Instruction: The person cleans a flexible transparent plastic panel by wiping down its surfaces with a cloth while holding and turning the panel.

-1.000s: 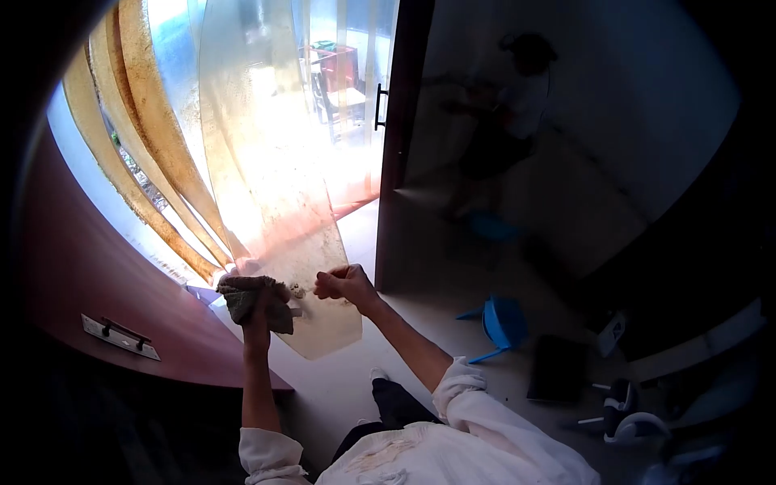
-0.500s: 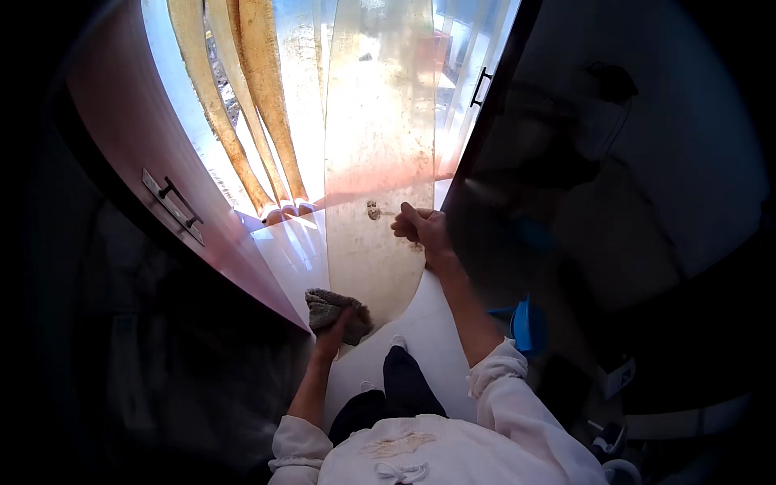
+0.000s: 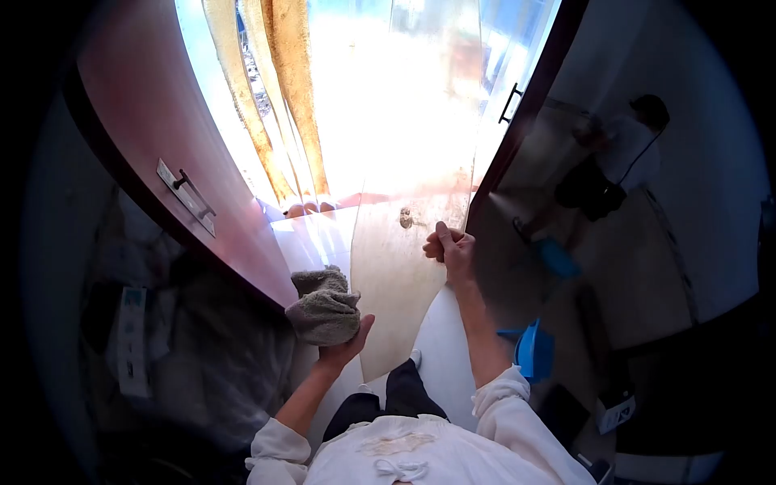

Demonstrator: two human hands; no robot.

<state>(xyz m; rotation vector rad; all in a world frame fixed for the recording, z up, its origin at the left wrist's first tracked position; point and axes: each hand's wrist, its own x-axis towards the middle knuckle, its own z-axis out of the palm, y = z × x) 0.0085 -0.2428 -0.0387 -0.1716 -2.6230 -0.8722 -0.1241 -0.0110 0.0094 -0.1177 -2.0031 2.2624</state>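
Note:
A long translucent plastic strip (image 3: 388, 283) with brown smudges hangs in the doorway in front of me. My left hand (image 3: 346, 346) holds a bunched grey cloth (image 3: 323, 307) beside the strip's left edge. Near a dark brown spot (image 3: 406, 217), at the strip's right side, is my right hand (image 3: 453, 246), with its fingers curled closed. Whether it grips the strip's edge or something small is hidden by the fingers.
Yellowed strips (image 3: 291, 73) hang bunched at the left of the doorway. A reddish door (image 3: 137, 105) with a handle stands left. At right are a blue plastic object (image 3: 533, 352), another blue item (image 3: 558, 257) and another person (image 3: 622, 149).
My left hand and the cloth have moved left and the cloth shows more fully. The view has shifted, so the doorway sits further right. The person at right has become clearer.

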